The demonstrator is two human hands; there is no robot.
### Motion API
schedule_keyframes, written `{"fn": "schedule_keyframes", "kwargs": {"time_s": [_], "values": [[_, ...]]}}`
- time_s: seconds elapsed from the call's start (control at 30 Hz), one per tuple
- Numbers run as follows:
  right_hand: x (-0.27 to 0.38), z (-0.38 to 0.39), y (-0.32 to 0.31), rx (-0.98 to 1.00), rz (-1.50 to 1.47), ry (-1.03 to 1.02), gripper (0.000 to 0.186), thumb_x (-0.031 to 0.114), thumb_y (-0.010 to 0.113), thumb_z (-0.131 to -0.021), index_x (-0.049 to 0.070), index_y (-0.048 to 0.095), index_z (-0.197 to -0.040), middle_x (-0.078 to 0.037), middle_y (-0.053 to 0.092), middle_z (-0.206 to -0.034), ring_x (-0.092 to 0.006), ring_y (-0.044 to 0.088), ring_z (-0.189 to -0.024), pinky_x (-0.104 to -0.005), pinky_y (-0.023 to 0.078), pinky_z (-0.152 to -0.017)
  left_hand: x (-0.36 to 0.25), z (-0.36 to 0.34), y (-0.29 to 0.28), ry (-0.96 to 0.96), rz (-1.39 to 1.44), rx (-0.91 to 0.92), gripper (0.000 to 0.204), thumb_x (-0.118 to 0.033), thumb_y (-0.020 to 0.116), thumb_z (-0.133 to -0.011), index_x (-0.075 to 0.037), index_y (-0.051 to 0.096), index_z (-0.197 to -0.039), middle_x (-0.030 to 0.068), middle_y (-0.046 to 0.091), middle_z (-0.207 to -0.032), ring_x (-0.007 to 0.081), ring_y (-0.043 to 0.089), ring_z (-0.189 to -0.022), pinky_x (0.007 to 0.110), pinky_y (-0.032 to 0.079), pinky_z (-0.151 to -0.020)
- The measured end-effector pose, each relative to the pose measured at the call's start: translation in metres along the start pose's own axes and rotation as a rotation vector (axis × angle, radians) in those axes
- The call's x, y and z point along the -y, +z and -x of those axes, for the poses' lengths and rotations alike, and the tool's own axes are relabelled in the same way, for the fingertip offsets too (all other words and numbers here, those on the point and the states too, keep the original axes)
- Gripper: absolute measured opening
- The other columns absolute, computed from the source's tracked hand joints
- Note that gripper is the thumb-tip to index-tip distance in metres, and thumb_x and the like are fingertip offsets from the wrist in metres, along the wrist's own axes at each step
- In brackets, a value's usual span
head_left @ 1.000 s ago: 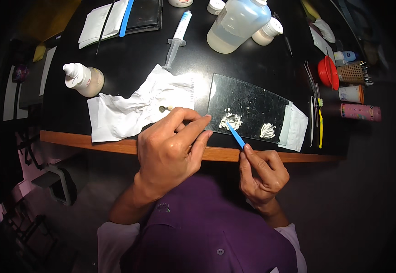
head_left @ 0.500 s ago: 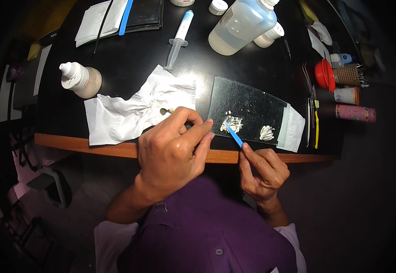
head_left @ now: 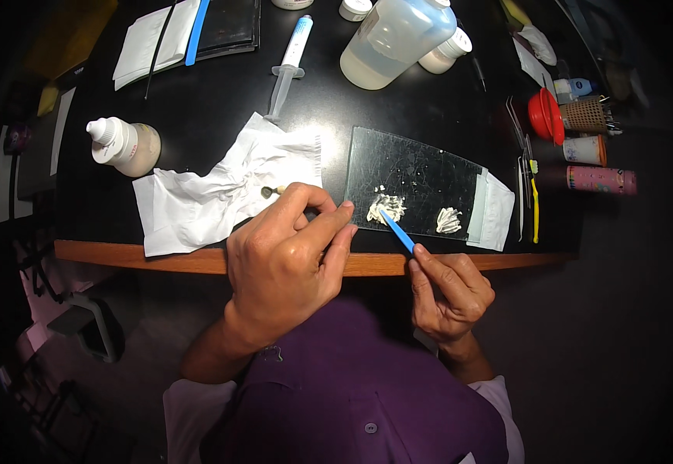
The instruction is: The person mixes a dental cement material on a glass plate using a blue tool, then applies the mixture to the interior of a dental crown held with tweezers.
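Blue spatula is in the R hand, pinched btwn thumb & fingers near the table's front edge; its tip sits in the larger white paste heap on the glass slab. Smaller paste heap lies to the R on the same slab, apart from the first. L hand has thumb & index fingertips close together at the slab's L edge, other fingers curled under; can't tell if they grip it or just touch. Folded white paper is at the slab's R end. Crumpled tissue lies L of the slab, partly behind the L hand, w/ a small dark-ended tool on or just above it; can't tell if that's held. Dropper bottle stands upright beyond the tissue. Syringe & big translucent bottle are farther back, w/ a yellow-handled tool & red bowl over on the R.
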State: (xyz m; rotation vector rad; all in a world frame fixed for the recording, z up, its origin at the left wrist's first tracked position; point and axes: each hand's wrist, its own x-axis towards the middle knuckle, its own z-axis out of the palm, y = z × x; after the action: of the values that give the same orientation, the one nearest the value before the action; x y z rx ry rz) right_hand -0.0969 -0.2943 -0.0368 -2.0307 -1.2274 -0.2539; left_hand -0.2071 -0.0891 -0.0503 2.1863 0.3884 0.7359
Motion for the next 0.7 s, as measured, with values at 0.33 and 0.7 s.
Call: {"fn": "schedule_keyframes", "kwargs": {"time_s": [0.33, 0.7], "values": [[0.026, 0.011, 0.004, 0.005, 0.105, 0.141, 0.029, -0.011, 0.080, -0.087, -0.005, 0.081, -0.115, -0.008, 0.065, -0.071, -0.0107, 0.056, -0.055, -0.0258, 0.042, -0.050, -0.003, -0.003, 0.001, 0.003, -0.013, 0.004, 0.027, 0.000, 0.091, -0.076, -0.002, 0.085, -0.101, 0.0038, 0.068, -0.091, 0.0108, 0.050, -0.055, 0.028, 0.041, -0.052], [0.028, 0.007, 0.013, 0.001, 0.073, 0.106, 0.029, -0.012, 0.082, -0.084, -0.006, 0.082, -0.112, -0.008, 0.066, -0.075, -0.0130, 0.064, -0.059, -0.0253, 0.049, -0.053, -0.002, -0.001, 0.001, 0.002, -0.012, 0.006, 0.027, 0.001, 0.091, -0.076, -0.001, 0.085, -0.102, 0.0038, 0.068, -0.091, 0.0104, 0.050, -0.055, 0.028, 0.041, -0.052]]}}
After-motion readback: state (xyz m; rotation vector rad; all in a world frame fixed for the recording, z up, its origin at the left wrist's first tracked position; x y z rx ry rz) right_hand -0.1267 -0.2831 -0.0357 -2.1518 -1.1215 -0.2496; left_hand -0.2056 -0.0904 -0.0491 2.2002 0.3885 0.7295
